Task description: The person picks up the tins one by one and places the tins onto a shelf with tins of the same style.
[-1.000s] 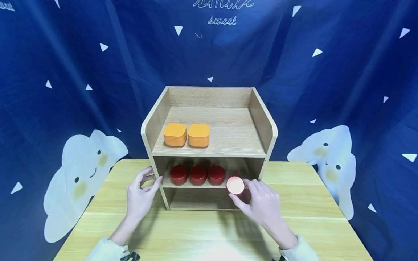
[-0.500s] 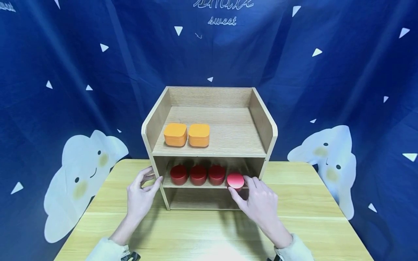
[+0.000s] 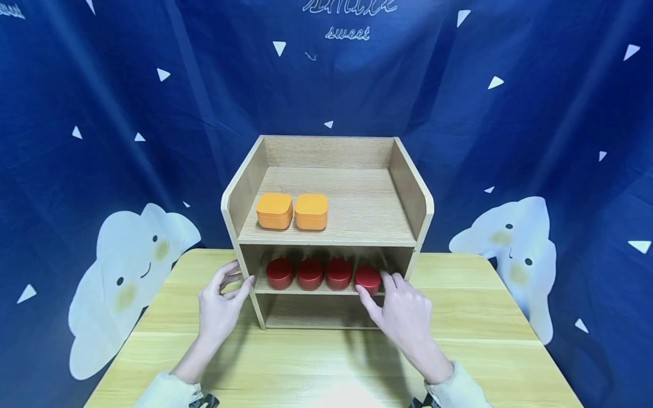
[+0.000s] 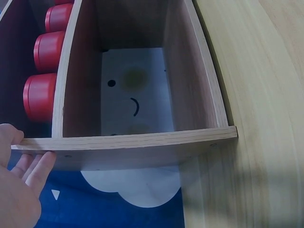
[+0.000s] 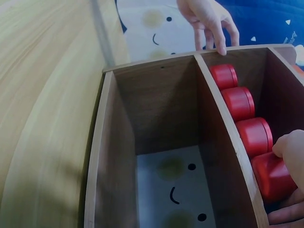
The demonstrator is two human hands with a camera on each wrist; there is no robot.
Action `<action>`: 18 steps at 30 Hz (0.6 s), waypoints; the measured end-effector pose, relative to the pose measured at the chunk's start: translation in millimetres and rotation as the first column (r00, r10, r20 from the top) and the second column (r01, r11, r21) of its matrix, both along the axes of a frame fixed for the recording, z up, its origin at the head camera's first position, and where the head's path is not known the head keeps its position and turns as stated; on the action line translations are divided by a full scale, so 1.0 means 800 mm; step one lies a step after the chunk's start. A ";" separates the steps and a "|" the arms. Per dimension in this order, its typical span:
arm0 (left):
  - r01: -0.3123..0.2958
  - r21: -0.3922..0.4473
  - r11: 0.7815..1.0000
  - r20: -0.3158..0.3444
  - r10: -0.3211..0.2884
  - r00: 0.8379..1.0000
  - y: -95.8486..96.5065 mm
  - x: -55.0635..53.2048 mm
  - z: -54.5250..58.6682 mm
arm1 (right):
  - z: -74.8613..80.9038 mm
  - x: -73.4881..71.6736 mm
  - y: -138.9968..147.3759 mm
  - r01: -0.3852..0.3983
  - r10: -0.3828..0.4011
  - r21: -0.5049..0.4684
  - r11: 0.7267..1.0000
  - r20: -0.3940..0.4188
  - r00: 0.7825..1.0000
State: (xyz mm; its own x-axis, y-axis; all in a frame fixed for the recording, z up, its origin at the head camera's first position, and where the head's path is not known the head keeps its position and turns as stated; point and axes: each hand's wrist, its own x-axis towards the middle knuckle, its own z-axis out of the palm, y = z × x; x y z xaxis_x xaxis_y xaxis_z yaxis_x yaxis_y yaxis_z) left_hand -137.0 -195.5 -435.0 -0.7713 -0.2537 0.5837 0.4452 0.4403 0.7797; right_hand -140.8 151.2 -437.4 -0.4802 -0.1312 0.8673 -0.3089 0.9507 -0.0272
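Observation:
A small wooden shelf unit (image 3: 362, 198) stands on the table. On its middle board sits a row of red round lidded tins. My right hand (image 3: 405, 311) pinches the rightmost tin (image 3: 368, 277) between thumb and fingers at the board's front edge; the right wrist view shows this tin (image 5: 271, 176) upright, close beside its neighbour (image 5: 255, 136). The other tins (image 3: 309, 274) stand to its left. My left hand (image 3: 219, 309) grips the front edge of the unit's left side panel, thumb at the edge and fingers along the outer face in the left wrist view.
Two orange rounded-square boxes (image 3: 311, 212) stand on the top board, left of the middle. The bottom compartment (image 3: 316, 310) lies under the tins. Behind the table (image 3: 484, 328) hangs a blue curtain (image 3: 326, 90) with clouds and triangles.
My right hand has lowered the fourth red tin and moved it slightly back, bringing it level with the others on the middle board. The left hand has kept its place.

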 end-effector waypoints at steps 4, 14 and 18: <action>0.002 -0.001 1.000 -0.006 -0.002 1.000 0.001 0.000 0.001 | 0.001 -0.003 -0.001 0.022 -0.022 0.017 1.000 -0.009 1.000; 0.002 0.012 1.000 -0.015 -0.002 1.000 0.002 0.000 0.001 | 0.003 -0.006 -0.004 0.082 -0.081 0.049 0.995 -0.025 0.996; 0.004 0.016 1.000 -0.017 -0.004 1.000 0.002 0.000 0.001 | 0.003 -0.006 -0.004 0.091 -0.091 0.050 0.995 -0.015 0.996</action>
State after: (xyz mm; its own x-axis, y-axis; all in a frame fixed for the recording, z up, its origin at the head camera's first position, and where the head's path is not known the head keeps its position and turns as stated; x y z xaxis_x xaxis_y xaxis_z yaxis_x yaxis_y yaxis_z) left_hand -137.0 -193.9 -434.0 -0.7623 -0.2596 0.5929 0.4605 0.4261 0.7787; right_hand -145.5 147.7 -434.7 -0.4817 -0.1316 0.8664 -0.2209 0.9750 0.0252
